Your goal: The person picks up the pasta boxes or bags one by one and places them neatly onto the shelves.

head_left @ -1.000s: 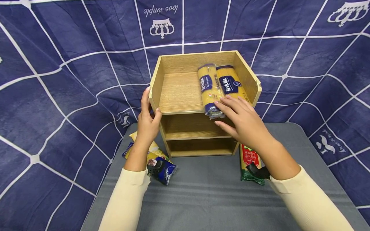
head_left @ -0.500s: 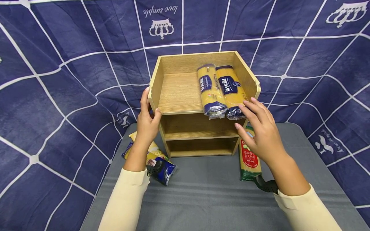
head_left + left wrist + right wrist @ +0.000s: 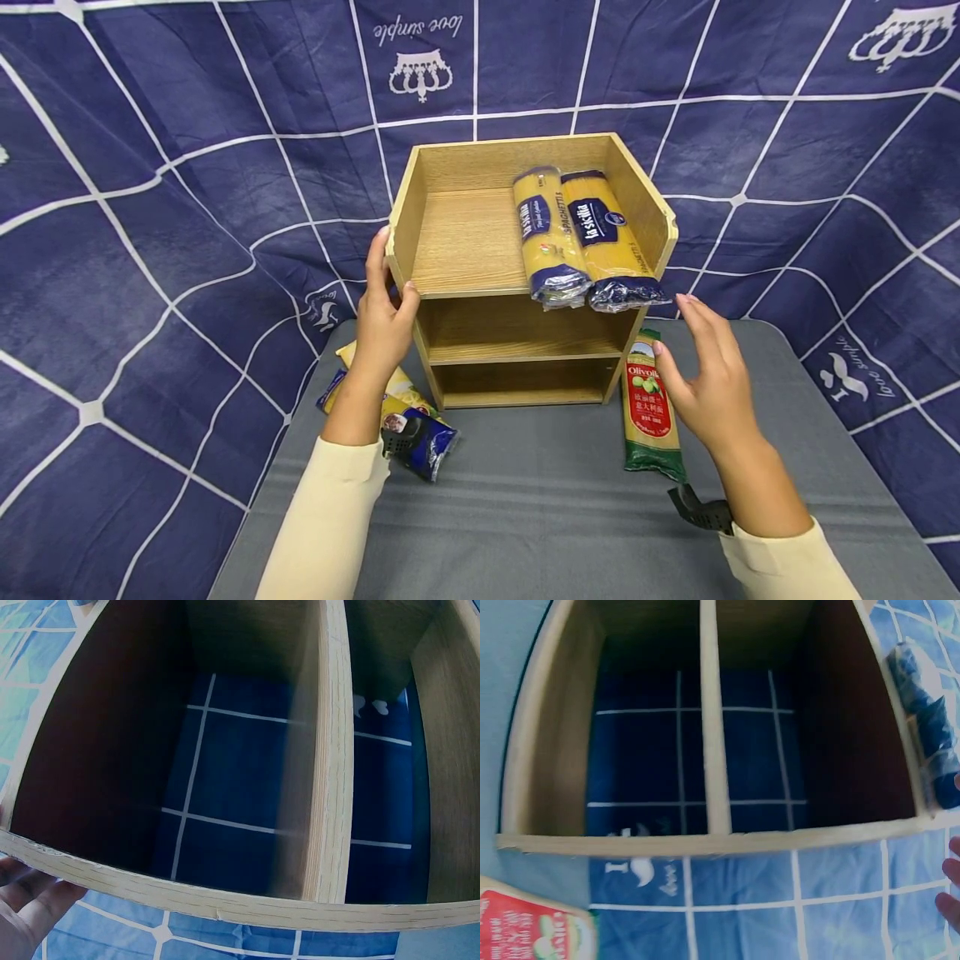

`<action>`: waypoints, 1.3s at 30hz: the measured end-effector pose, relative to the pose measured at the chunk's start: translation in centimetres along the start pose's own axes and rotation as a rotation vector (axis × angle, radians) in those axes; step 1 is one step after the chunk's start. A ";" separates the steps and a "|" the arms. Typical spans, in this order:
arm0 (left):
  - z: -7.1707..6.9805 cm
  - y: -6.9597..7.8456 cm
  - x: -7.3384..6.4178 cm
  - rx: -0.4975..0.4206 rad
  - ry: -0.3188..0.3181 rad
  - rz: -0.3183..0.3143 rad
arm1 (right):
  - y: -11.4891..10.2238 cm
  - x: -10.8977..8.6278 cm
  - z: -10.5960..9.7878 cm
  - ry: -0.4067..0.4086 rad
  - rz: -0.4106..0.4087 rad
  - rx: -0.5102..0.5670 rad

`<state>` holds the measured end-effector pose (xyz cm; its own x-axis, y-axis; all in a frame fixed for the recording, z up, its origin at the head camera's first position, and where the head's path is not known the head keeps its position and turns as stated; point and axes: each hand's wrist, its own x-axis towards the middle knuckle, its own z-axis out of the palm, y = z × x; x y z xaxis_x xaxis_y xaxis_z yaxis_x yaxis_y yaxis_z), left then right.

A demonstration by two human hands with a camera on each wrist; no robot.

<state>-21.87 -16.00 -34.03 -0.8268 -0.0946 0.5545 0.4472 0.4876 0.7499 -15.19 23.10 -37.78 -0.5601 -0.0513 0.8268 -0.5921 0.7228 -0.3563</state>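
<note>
A small wooden shelf (image 3: 471, 242) stands on the grey surface, and my left hand (image 3: 384, 325) grips the edge of its left side. In the left wrist view, fingers (image 3: 45, 904) lie against the outside of the panel. Two yellow spaghetti packs with blue labels lie side by side on the top board: the left pack (image 3: 542, 237) and the right pack (image 3: 603, 229). Their crinkled blue ends hang over the front edge. My right hand (image 3: 708, 379) hovers just right of the right pack's end, fingers spread and holding nothing; whether a fingertip touches the wrapper I cannot tell.
A red, green and yellow pasta pack (image 3: 651, 408) lies beside the shelf's right foot. On the left, a blue and yellow pack (image 3: 431, 442) and a pale yellow pack (image 3: 405, 387) lie partly under my forearm. Blue checked cloth (image 3: 315, 108) hangs around.
My right hand has come off the spaghetti packs and moved right and down, uncovering the right pack's blue end and the red pasta pack. The left hand has stayed put.
</note>
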 end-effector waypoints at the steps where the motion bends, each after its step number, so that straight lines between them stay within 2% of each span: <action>1: 0.0 0.0 0.0 -0.001 -0.001 -0.001 | 0.2 -0.4 0.0 0.004 0.018 -0.002; 5: 0.1 0.0 0.0 -0.008 -0.006 -0.001 | 1.3 -1.8 0.2 -0.010 0.078 -0.026; 9: 0.1 0.1 0.0 -0.007 -0.007 -0.002 | 2.4 -3.6 0.4 -0.040 0.219 -0.031; 13: 0.0 0.1 0.0 -0.006 -0.004 -0.004 | 3.7 -5.2 0.9 -0.066 0.375 0.032; 18: 0.0 0.1 0.0 -0.008 -0.002 -0.006 | 5.0 -7.0 1.6 -0.089 0.512 0.105; 26: 0.1 0.1 0.0 -0.012 -0.003 -0.005 | 6.4 -9.1 2.2 -0.200 0.746 0.116; 31: 0.1 0.2 0.0 -0.023 -0.007 -0.004 | 7.3 -10.2 2.5 -0.226 0.888 0.236; 33: 0.1 0.2 0.0 -0.025 -0.008 -0.001 | 7.6 -10.6 2.6 -0.239 0.936 0.251; 39: 0.1 0.1 0.0 -0.020 -0.005 -0.006 | 8.4 -11.9 2.7 -0.391 1.034 0.209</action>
<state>-21.89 -15.88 -33.98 -0.8309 -0.0929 0.5486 0.4493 0.4695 0.7601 -15.08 27.88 -51.75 -0.9597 0.2669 -0.0885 0.1974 0.4157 -0.8878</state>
